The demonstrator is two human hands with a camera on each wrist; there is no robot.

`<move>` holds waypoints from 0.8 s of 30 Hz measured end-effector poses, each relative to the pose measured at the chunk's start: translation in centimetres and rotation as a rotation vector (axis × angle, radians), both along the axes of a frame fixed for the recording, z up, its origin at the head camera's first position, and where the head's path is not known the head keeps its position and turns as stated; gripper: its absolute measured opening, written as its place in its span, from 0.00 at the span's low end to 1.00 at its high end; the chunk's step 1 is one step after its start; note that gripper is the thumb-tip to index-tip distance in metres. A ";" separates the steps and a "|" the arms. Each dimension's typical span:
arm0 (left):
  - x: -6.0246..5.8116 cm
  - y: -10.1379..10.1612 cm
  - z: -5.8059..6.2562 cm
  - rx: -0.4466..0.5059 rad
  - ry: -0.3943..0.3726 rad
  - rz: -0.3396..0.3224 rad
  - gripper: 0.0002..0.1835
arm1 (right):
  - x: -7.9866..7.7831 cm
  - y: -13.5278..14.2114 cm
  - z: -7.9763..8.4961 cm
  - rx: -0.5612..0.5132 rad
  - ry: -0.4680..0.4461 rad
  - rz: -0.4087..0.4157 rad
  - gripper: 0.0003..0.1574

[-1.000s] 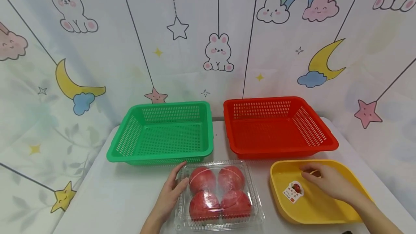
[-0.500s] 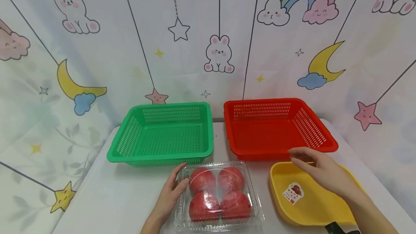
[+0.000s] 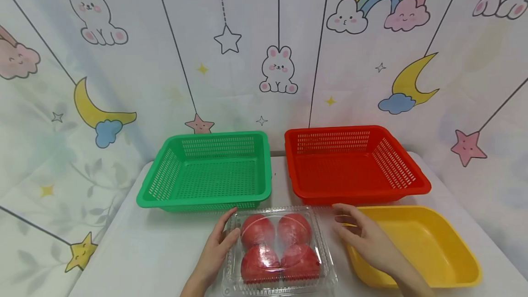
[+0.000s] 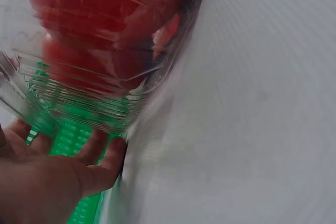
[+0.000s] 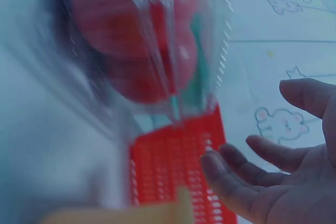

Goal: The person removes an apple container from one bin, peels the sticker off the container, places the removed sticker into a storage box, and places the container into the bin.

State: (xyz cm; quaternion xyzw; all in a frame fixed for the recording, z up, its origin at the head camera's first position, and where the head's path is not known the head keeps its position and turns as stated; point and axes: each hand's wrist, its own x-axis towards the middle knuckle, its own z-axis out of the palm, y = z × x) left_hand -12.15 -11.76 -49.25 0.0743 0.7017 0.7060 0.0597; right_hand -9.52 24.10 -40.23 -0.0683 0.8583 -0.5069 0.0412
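A clear plastic clamshell box (image 3: 280,249) with several round red fruits (image 3: 260,262) inside stands at the front middle of the table in the head view; its lid is down. My left hand (image 3: 214,249) rests against the box's left side with loosely extended fingers, which touch its ridged wall in the left wrist view. Just right of the box, apart from it, hovers my right hand (image 3: 365,237), fingers spread and holding nothing. Under and beside the right hand is a yellow tray (image 3: 420,237). The right wrist view is blurred around the box.
Behind the box stand a green basket (image 3: 218,178) on the left and a red basket (image 3: 336,173) on the right, both with nothing visible inside. A patterned curtain (image 3: 231,77) hangs right behind the white table (image 3: 136,251).
My right hand has moved from over the yellow tray leftward toward the clamshell box. The sticker seen in the tray is now hidden from view. My left hand has stayed at the box.
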 end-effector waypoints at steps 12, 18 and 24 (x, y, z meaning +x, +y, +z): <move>0.1 0.0 -0.2 0.016 -0.013 -0.001 0.30 | 1.4 -3.5 -3.8 -0.138 -0.217 -0.008 0.48; 0.1 0.0 -0.3 0.023 -0.011 -0.009 0.30 | 1.7 -4.5 -5.0 -0.063 -0.272 -0.108 0.50; 0.1 -0.3 -0.2 -0.005 0.004 0.025 0.30 | 1.5 -5.0 -5.7 -0.110 -0.371 -0.148 0.43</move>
